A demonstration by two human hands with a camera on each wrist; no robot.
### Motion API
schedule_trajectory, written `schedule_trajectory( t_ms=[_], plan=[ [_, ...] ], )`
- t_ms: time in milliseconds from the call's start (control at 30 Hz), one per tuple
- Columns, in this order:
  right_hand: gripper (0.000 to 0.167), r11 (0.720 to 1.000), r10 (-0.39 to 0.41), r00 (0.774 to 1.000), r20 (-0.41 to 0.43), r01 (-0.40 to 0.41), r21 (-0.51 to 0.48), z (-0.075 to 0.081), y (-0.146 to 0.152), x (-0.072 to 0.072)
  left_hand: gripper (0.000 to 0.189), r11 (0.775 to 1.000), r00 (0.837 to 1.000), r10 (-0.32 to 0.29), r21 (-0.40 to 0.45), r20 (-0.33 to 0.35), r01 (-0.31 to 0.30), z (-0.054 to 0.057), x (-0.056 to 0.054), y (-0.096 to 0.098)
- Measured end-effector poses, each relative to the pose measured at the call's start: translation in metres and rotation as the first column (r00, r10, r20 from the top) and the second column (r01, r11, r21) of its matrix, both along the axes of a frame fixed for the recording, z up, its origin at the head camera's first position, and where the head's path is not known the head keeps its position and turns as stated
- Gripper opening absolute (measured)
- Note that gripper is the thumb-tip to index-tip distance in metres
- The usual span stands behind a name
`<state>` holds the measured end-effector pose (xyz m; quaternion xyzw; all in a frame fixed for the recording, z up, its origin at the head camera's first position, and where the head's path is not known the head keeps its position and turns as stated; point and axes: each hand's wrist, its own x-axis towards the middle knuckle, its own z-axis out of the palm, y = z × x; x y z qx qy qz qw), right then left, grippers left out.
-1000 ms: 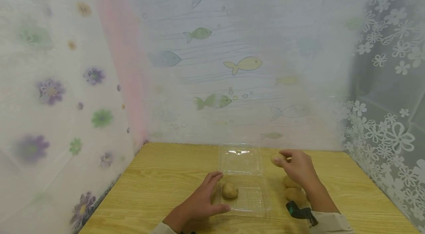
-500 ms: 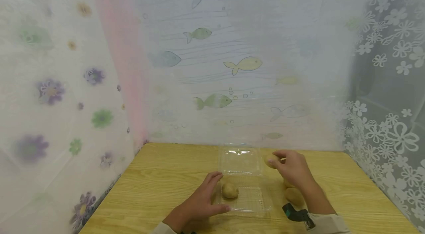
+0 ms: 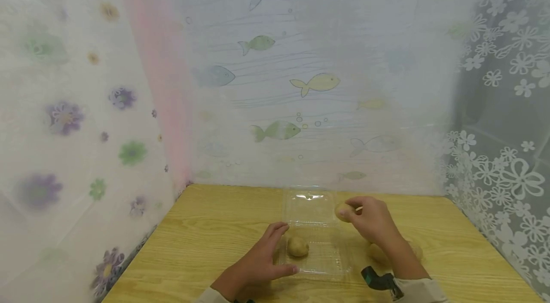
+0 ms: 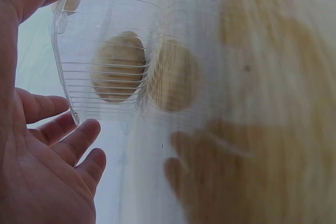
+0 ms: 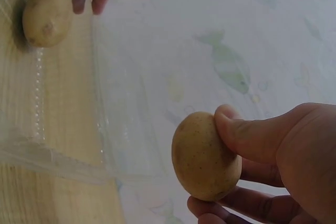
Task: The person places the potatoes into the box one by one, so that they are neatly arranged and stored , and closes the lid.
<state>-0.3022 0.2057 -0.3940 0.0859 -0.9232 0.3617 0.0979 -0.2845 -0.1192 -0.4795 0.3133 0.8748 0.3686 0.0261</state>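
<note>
My right hand pinches a potato between thumb and fingers, held up at the right side of the clear plastic clamshell container. The container lies with its lid folded back, away from me. Inside its base, at the left, sits another potato, visible through the ribbed wall in the left wrist view. My left hand spreads along the container's left side, thumb by the near corner and fingertips by the far one. In the left wrist view, its fingers lie right at the rim.
More potatoes lie on the wood-grain table to the right, partly hidden behind my right forearm. A curtain with fish prints hangs at the table's far edge, and flowered curtains flank both sides.
My right hand has carried its potato leftward to the lid's right edge. My left hand and the potato in the container have stayed in place.
</note>
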Motion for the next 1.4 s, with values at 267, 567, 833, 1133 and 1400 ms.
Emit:
schedule_trajectory(
  t_ms=[267,567,833,1133,1400],
  plan=[
    [0.045,1.0,0.017,1.0,0.004,-0.017,-0.001,-0.004,-0.008,0.0,0.1,1.0,1.0,-0.006,0.005,0.017,0.006,-0.001,-0.001,0.0],
    [0.041,0.999,0.038,0.999,0.011,-0.038,-0.02,-0.007,-0.018,0.0,0.1,1.0,1.0,-0.003,0.011,0.009,0.003,-0.002,-0.001,0.0],
    [0.038,0.998,0.06,0.998,0.031,-0.058,-0.035,-0.008,-0.027,0.003,0.101,1.0,1.0,-0.008,0.013,0.01,0.008,-0.002,-0.001,0.0],
    [0.032,0.995,0.101,0.995,-0.007,-0.1,0.015,-0.013,-0.036,0.003,0.1,1.0,1.0,-0.006,0.018,0.008,0.006,0.0,0.0,0.0],
    [0.032,0.992,0.121,0.992,-0.015,-0.121,0.035,-0.018,-0.04,0.003,0.1,1.0,1.0,-0.005,0.013,0.005,0.005,-0.001,-0.002,0.0]
  ],
)
